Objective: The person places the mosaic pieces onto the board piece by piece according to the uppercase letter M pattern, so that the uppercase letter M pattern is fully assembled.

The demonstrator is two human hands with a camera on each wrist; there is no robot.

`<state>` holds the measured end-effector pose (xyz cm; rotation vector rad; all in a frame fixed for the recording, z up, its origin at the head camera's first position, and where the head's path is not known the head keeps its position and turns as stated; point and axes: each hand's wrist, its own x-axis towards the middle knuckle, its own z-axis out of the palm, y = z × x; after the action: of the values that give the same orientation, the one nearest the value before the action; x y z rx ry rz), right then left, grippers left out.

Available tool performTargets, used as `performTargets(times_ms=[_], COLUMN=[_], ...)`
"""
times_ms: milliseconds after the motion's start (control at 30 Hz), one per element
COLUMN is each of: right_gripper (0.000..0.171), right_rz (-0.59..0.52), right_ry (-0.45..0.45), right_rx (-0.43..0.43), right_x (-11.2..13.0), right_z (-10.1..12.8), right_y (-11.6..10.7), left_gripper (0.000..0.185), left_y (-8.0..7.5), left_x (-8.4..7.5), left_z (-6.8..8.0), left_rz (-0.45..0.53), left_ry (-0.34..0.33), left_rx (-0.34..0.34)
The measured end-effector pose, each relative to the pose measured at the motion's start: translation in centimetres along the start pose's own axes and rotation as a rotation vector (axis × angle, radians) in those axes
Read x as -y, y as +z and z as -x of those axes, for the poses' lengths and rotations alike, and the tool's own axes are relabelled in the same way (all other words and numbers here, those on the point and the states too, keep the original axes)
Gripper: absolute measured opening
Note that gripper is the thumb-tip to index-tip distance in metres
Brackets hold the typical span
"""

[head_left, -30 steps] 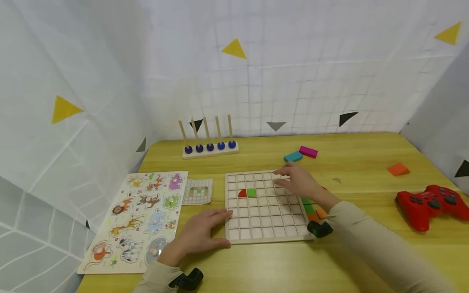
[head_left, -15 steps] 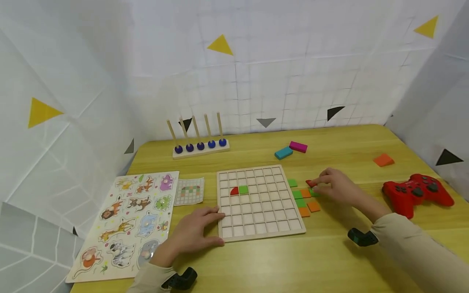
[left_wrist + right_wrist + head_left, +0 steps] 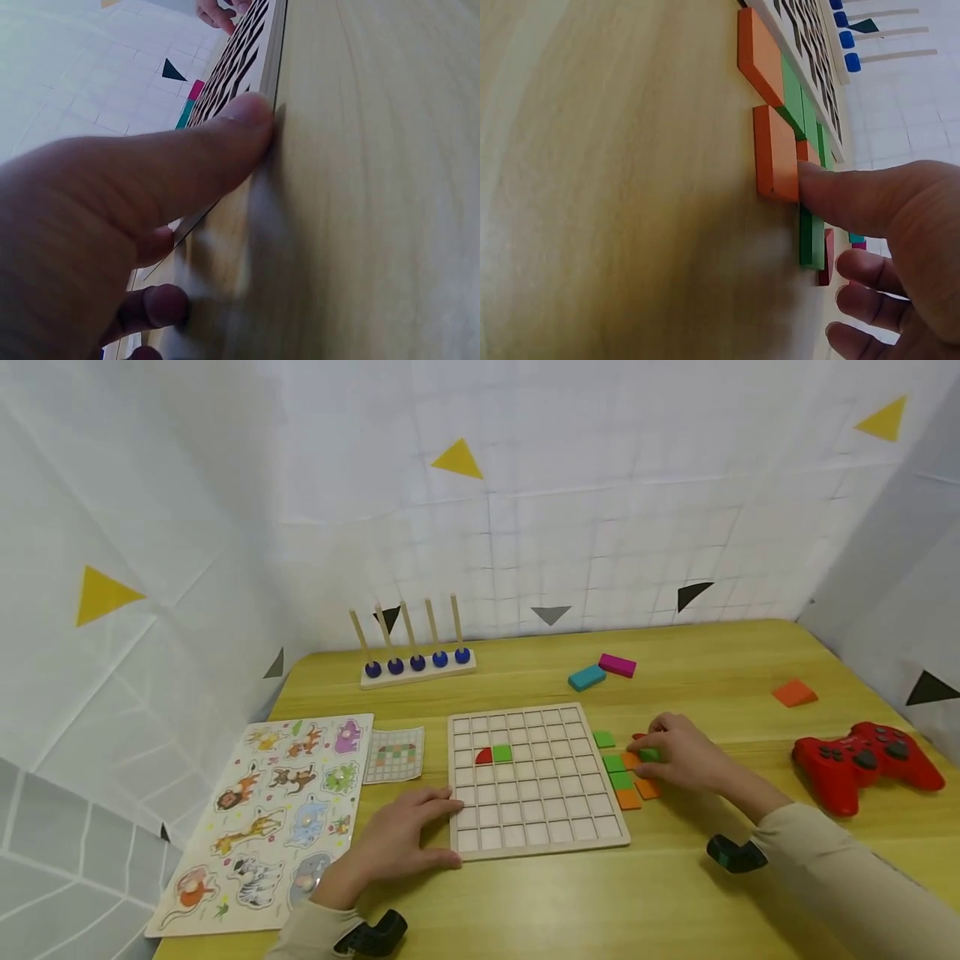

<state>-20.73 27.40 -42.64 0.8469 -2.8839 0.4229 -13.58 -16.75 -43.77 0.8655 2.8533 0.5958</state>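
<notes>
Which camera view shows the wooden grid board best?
The head view: the whole grid board shows from above, with all its cells. The left wrist view gives only its edge, at a steep angle. The right wrist view catches just a corner strip.

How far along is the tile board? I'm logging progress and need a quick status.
Barely begun: only a red tile and a green tile sit in the board. The right hand is at a green piece among the loose tiles beside it; the left hand steadies the board. Most squares remain empty.

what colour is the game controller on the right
Red with dark buttons; the game controller shows best in the head view.
</notes>
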Motion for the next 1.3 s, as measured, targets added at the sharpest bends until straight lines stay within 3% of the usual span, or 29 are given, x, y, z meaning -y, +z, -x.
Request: performTargets(times_ms=[200,400,733,1300], right_gripper=[0.023,0.024,0.023,0.02], right_rz=[-0.012,-0.079,-0.112,-0.167], right_ry=[-0.031,0.024,0.083,-0.057], right_rx=[-0.076,-0.138,-0.084,-0.056], right_x=[-0.4,0.3,3.1,7.3], right_z=[0.6,0.3,-2.1,-6.6], right_y=[0.4,0.4,0.5,3.0], left_gripper=[0.064,0.064,0.065,0.066], left_y=[-0.2,-0.3,0.1,0.0], left_x=[-0.2,-0.2,-0.1,-0.2], left_z=[0.0,0.1,0.1,0.0], left_rz=[0.01,0.007,0.015,-0.003], left_ry=[0.003,0.005,-0.011,-0.004], left_rx=[0.001,-0.005,0.013,0.005])
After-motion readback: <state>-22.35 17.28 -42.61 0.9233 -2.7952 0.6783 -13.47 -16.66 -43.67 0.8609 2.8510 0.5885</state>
